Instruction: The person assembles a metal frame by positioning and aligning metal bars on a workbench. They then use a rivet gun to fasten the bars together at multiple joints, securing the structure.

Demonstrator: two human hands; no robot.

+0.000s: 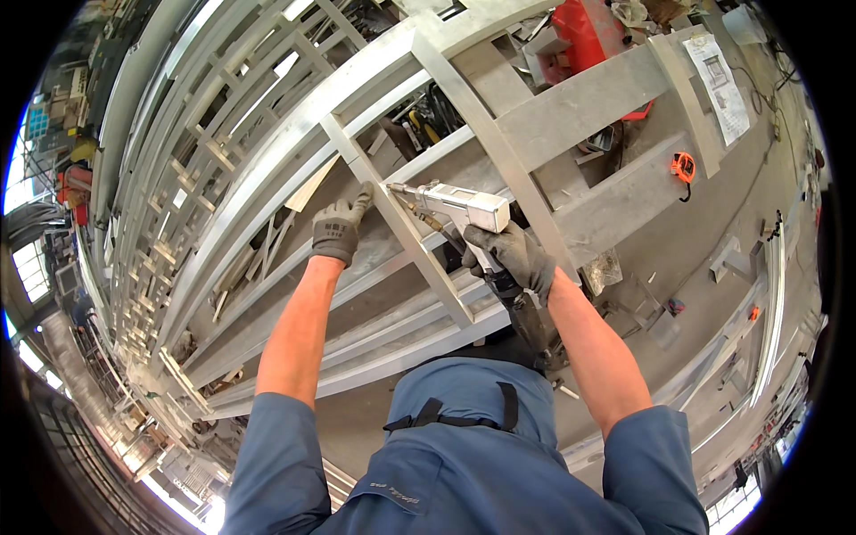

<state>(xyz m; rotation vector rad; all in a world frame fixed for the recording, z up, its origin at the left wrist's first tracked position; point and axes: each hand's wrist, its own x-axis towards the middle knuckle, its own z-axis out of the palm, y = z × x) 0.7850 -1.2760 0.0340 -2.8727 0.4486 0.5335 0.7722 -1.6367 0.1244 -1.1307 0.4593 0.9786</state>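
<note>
My right hand (524, 259), in a dark grey work glove, is wrapped round the grip of a welding gun (474, 207) with a silver boxy head. Its slim nozzle points left and ends at, or very near, a flat silver metal crossbar (406, 227); I cannot tell if they touch. A thick black hose (532, 332) hangs from the gun. My left hand (337, 230), gloved alike, has its index finger stretched out to the crossbar's left edge, opposite the nozzle. The other fingers are partly bent, and nothing shows in them. The crossbar belongs to a large metal frame (325, 105).
An orange tape measure (683, 167) and a paper drawing (719, 89) lie on the frame's right part. Beyond it is a red object (584, 37). Stacked metal profiles (169, 107) fill the left side. Metal offcuts (727, 259) lie on the floor at right.
</note>
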